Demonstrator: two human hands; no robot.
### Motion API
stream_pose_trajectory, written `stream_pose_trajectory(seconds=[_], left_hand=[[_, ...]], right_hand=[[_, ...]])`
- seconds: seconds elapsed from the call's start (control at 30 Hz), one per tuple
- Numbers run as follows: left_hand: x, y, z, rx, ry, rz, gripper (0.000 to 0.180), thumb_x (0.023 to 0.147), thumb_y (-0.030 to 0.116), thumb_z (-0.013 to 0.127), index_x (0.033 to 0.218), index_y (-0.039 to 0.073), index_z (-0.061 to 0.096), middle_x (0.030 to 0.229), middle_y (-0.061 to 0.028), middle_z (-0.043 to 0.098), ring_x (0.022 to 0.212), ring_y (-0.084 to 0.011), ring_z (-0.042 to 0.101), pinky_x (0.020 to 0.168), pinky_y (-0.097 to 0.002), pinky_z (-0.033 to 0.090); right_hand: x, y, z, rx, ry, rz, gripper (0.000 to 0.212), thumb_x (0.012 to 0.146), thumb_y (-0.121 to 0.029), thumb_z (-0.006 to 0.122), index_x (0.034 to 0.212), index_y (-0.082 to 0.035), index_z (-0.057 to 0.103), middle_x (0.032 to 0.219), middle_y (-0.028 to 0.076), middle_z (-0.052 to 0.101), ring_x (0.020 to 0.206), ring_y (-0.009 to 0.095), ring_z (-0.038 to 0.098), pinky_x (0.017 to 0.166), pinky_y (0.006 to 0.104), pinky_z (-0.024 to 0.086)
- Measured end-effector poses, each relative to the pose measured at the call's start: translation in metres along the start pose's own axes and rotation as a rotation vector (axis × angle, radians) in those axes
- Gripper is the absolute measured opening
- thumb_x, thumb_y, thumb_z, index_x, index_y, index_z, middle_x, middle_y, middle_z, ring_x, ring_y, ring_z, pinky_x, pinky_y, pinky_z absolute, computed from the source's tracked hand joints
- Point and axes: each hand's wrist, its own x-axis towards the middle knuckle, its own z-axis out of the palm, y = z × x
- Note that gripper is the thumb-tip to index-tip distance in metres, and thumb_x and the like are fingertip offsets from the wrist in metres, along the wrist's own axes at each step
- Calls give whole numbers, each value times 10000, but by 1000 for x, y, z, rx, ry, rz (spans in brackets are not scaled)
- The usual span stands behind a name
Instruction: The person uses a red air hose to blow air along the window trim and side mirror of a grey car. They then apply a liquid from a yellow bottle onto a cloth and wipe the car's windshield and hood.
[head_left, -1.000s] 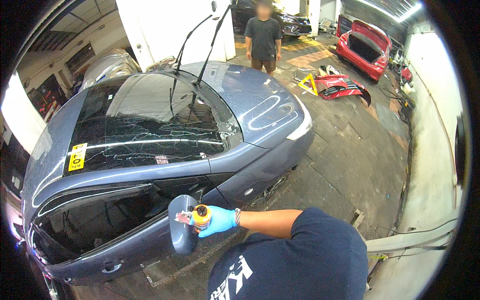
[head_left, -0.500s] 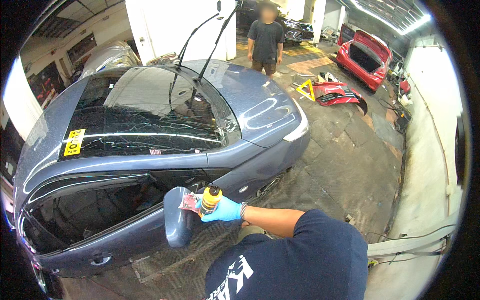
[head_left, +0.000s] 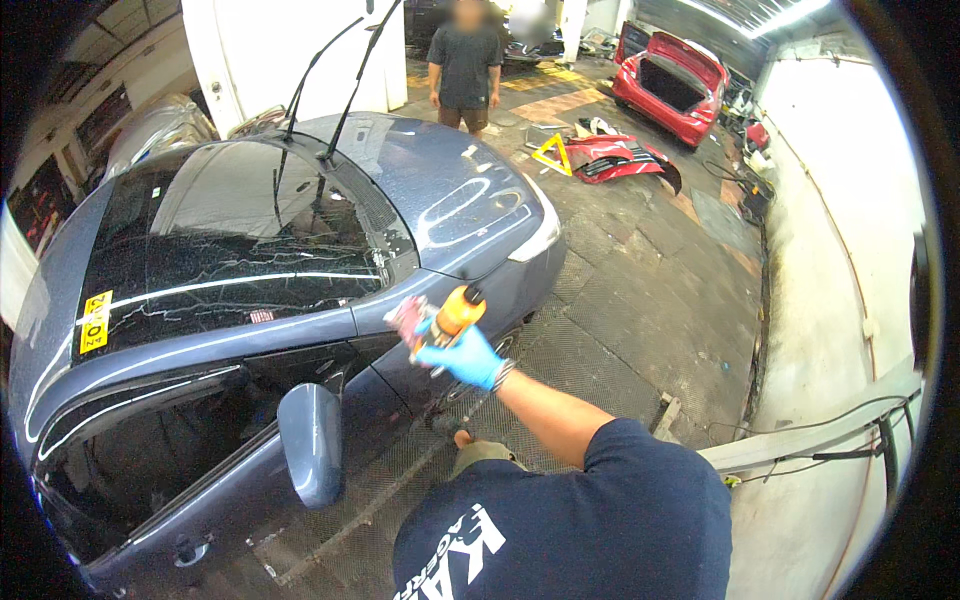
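My right hand (head_left: 462,358), in a blue glove, is closed around a yellow-orange bottle (head_left: 460,312) with a black cap. Bunched beside the bottle, in the same hand, is a pinkish crumpled cloth (head_left: 408,320). Both are held over the front side of a blue-grey car (head_left: 330,322), ahead of its side mirror (head_left: 312,440). From this angle I cannot tell whether the cloth touches the paint. My left hand is out of the picture.
Raised wipers (head_left: 352,85) stand off the windscreen (head_left: 230,225). A person (head_left: 465,65) stands beyond the bonnet. Further off are a yellow triangle (head_left: 552,155), a detached red bumper (head_left: 625,160) and a red car (head_left: 675,90) with its boot up. A white wall (head_left: 840,200) runs along the right.
My right hand has moved forward from beside the mirror to the car's front side, still holding the bottle and cloth. The car has shifted left in view.
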Motion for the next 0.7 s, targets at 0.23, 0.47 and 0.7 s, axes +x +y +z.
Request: stream_pose_trajectory(seconds=[0.23,0.47,0.7], left_hand=[[43,34,16,-60,-90,258,525,999,371,701,859,-135,684,769,-275,679,661,-306,538,712,-444,486],[45,82,7,-93,-258,238,463,1011,318,684,973,-143,678,880,-267,696,767,-304,578,784,-421,489],[39,114,-7,-452,-336,157,332,1005,247,695,1227,2,714,869,-88,697,713,-167,550,640,-334,477]], right_hand=[[39,-99,-114,-120,471,-391,229,857,-89,784,1042,-57,653,987,27,700,843,149,688,781,328,586],[43,-179,-188,-181,571,-182,330,894,-240,767,1156,-53,691,1023,47,732,890,165,721,764,351,609],[58,-134,-146,-133,406,-324,301,885,-165,755,1158,-60,686,1037,33,718,914,166,706,792,350,600]])
